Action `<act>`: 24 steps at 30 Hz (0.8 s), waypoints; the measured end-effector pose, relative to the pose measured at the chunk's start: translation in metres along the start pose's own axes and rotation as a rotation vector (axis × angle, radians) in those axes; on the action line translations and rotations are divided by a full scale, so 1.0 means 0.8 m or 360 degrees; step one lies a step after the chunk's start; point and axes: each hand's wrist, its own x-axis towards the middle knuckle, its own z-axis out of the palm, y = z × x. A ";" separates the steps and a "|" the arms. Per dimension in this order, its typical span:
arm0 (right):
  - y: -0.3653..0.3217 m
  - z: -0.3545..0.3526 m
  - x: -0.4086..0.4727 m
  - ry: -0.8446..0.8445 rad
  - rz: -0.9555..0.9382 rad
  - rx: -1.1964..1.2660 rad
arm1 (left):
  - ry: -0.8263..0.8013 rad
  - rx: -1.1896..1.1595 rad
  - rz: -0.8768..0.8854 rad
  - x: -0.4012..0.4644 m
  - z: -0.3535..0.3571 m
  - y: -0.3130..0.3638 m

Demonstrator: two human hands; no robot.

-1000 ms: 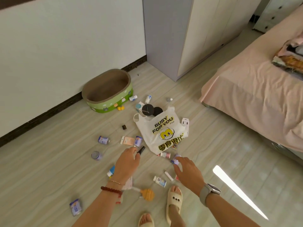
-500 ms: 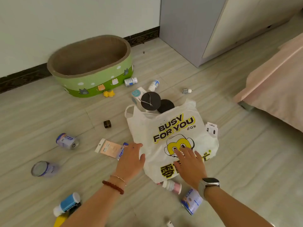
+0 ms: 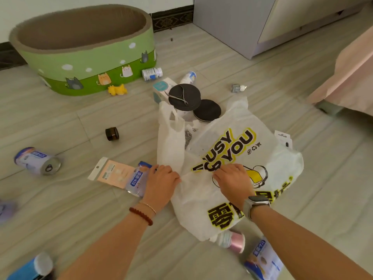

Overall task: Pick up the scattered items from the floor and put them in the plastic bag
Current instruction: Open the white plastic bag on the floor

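A white plastic bag [image 3: 278, 164] with yellow and black print lies on the floor. My left hand [image 3: 161, 181] grips its left edge. My right hand [image 3: 234, 178] pinches the film at the middle, bunching it into a fold. Scattered around are a peach card pack [image 3: 113, 173], a small bottle [image 3: 137, 181] beside my left hand, a can [image 3: 37, 160], a dark jar [image 3: 112, 133], two black-lidded jars [image 3: 184, 97] at the bag's mouth, a pink-capped bottle [image 3: 232, 240] and a blue-white pouch [image 3: 264, 259].
A green oval cat bed [image 3: 84, 63] stands at the back left, with a yellow toy [image 3: 117, 89] and a white bottle [image 3: 152, 73] by it. A grey wardrobe [image 3: 228, 23] is behind, a pink-covered bed [image 3: 351, 73] at the right.
I have leaned closer to the floor. Both hands went from lying flat on the bag to gripping it, and the film is now bunched between them.
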 end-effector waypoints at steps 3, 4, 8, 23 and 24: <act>-0.013 -0.034 -0.031 0.0320 0.0045 0.0311 | 0.0240 -0.0504 -0.0261 -0.031 -0.052 0.015; -0.020 -0.056 -0.040 0.0376 0.0079 0.0398 | 0.0223 -0.0643 -0.0381 -0.044 -0.075 0.024; -0.065 -0.157 -0.080 0.0480 0.0107 0.0640 | 0.0065 -0.1355 -0.1064 -0.096 -0.175 0.067; -0.101 -0.600 -0.233 -0.0217 0.0620 0.1457 | -0.0235 -0.1880 -0.2044 -0.235 -0.586 0.233; -0.098 -0.629 -0.224 -0.0153 0.0690 0.1555 | -0.0239 -0.1834 -0.2020 -0.246 -0.610 0.239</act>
